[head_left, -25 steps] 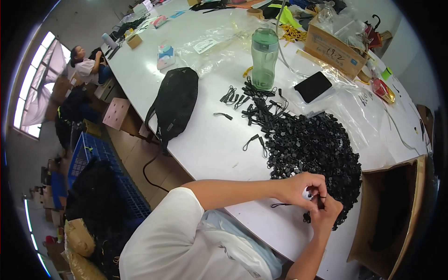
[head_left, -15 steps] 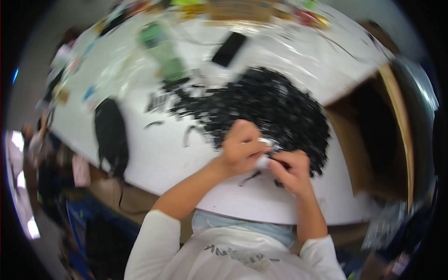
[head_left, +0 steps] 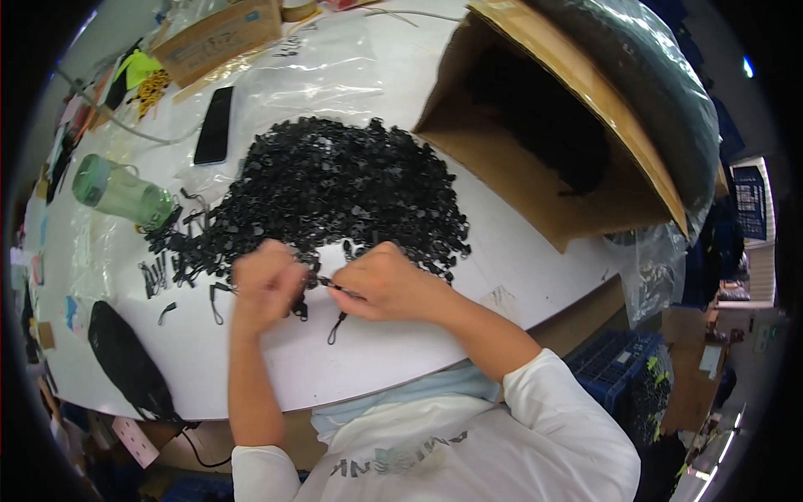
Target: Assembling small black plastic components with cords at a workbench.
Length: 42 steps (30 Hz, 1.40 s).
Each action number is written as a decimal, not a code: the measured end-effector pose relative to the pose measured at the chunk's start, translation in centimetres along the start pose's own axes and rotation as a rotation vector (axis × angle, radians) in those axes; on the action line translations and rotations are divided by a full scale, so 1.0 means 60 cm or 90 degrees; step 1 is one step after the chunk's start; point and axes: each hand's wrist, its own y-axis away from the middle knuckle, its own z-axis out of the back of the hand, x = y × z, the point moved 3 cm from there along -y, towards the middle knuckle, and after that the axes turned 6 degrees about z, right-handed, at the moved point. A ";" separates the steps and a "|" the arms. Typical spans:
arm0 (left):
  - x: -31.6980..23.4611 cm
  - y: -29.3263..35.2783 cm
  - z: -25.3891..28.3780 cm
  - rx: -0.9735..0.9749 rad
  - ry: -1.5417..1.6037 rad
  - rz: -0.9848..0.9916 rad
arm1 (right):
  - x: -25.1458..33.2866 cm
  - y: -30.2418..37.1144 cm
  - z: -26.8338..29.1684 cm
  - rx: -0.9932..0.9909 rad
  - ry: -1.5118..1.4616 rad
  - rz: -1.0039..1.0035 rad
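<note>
My left hand (head_left: 269, 286), smeared by motion, is curled closed over the near edge of a heap of small black plastic pieces (head_left: 343, 188). What its fingers hold is hidden. Just to its right, my right hand (head_left: 389, 284) pinches a small dark piece that points toward the left hand; it looks like a short black cord strap. Below the right fingertips lies a thin black cord loop (head_left: 335, 330) on the white table (head_left: 351, 372). More black looped straps (head_left: 216, 303) lie left of the left hand.
A large cardboard box (head_left: 519, 167) lies open on the right, beside clear plastic wrap. At the left are a green bottle (head_left: 121, 192) and a black pouch (head_left: 125, 360). A phone (head_left: 214, 125) lies behind the heap. Another carton (head_left: 219, 40) stands at the back.
The view has swung to the right, so the heap and phone sit farther left. My hands have moved slightly apart. The white bit between them earlier no longer shows.
</note>
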 end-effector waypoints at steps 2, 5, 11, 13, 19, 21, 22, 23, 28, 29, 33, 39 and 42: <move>0.015 -0.002 0.017 -0.006 0.165 0.007 | 0.004 -0.003 -0.006 0.005 -0.014 0.010; 0.032 -0.002 0.014 -0.017 0.168 0.011 | 0.003 -0.005 -0.001 -0.004 -0.046 -0.026; 0.034 0.003 -0.004 -0.039 0.155 0.047 | -0.020 0.002 -0.002 0.026 -0.404 -0.293; 0.028 0.003 -0.002 -0.040 0.142 0.021 | -0.021 0.003 -0.005 0.044 -0.484 -0.346; 0.025 0.003 0.005 -0.039 0.199 0.055 | -0.017 -0.003 -0.001 0.085 -0.501 -0.414; 0.028 0.004 0.002 -0.064 0.183 0.072 | -0.021 0.001 -0.005 0.068 -0.497 -0.400; 0.031 0.004 -0.001 -0.074 0.199 0.088 | -0.023 0.004 -0.008 0.047 -0.507 -0.391; 0.033 0.004 -0.002 -0.093 0.185 0.098 | -0.023 0.006 -0.012 0.029 -0.521 -0.381; 0.046 0.004 0.000 -0.155 0.119 0.158 | -0.041 0.011 0.036 -0.036 -0.548 -0.447; 0.044 0.003 -0.001 -0.163 0.113 0.140 | -0.052 0.011 0.065 -0.177 -0.531 -0.461; 0.029 0.004 -0.012 -0.088 0.048 0.113 | -0.107 0.039 0.177 -0.928 -0.618 -0.355; 0.018 0.001 -0.029 0.010 -0.111 0.059 | -0.104 0.036 0.063 -0.478 -0.525 -0.483; 0.019 0.003 -0.033 0.022 -0.109 0.061 | -0.076 0.017 0.025 -0.395 -0.533 -0.467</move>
